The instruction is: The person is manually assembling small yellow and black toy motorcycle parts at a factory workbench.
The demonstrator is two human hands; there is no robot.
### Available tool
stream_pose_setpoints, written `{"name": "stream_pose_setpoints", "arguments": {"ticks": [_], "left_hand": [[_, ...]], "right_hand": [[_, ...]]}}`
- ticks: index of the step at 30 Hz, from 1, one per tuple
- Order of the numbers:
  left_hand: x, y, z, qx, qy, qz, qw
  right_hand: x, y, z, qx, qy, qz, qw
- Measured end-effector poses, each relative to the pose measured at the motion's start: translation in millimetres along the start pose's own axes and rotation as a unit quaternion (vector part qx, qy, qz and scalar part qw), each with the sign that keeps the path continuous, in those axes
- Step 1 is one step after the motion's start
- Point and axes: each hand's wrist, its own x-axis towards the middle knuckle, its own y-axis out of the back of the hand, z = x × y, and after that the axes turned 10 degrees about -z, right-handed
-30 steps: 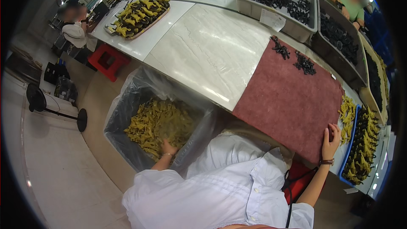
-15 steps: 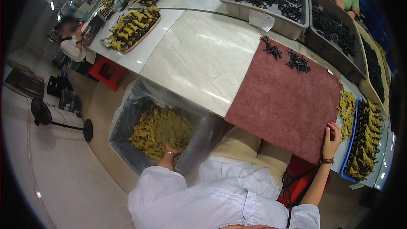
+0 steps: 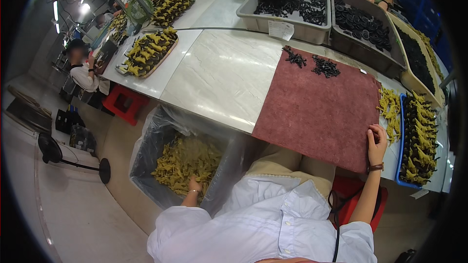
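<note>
Olive-yellow plastic parts (image 3: pixel 185 161) fill the bottom of a bin lined with clear plastic (image 3: pixel 146 139) that stands on the floor at the person's left, just below the edge of the pale worktable (image 3: pixel 219 73). The left hand (image 3: pixel 194 185) is plunged down among those parts, fingers buried in the heap, so I cannot tell whether it has closed on any of them or is only feeling through. The right hand (image 3: pixel 376 142) rests on the near right corner of a dark red felt mat (image 3: pixel 317 109) spread on the table, fingers bent over the mat's edge, pressing on it rather than holding any piece. The mat is nearly bare: only two small clusters of black parts (image 3: pixel 312 63) lie at its far edge, and none of the yellow pieces has reached it. By my reading the work at the mat has hardly begun, with the bin well stocked. Just right of the mat a few loose yellow parts (image 3: pixel 390 112) lie on the table, and beside them a blue tray (image 3: pixel 400 131) holds rows of dark and yellow figures. Farther back stand grey tubs of black parts (image 3: pixel 292 9), and at the left a tray piled with yellow-and-black pieces (image 3: pixel 148 51), near another seated worker (image 3: pixel 83 70).
</note>
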Motion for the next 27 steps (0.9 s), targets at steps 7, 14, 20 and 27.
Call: {"name": "stream_pose_setpoints", "arguments": {"ticks": [7,14,20,27], "left_hand": [[-22.2,18.5,31.0,0.028,-0.042,-0.054,0.997],[-56.8,49.1,94.6,0.003,-0.288,-0.080,0.954],[43.2,-14.6,7.9,-0.054,-0.095,-0.108,0.988],[155.3,-25.7,-37.4,0.049,-0.062,-0.090,0.993]], "right_hand": [[-5.1,1.9,-7.2,0.012,-0.008,-0.005,1.000],[-5.6,2.6,-10.6,0.021,-0.013,0.012,1.000],[-9.9,8.1,-12.2,-0.013,0.005,0.036,0.999],[-4.2,2.4,-14.4,-0.020,-0.011,0.041,0.999]]}}
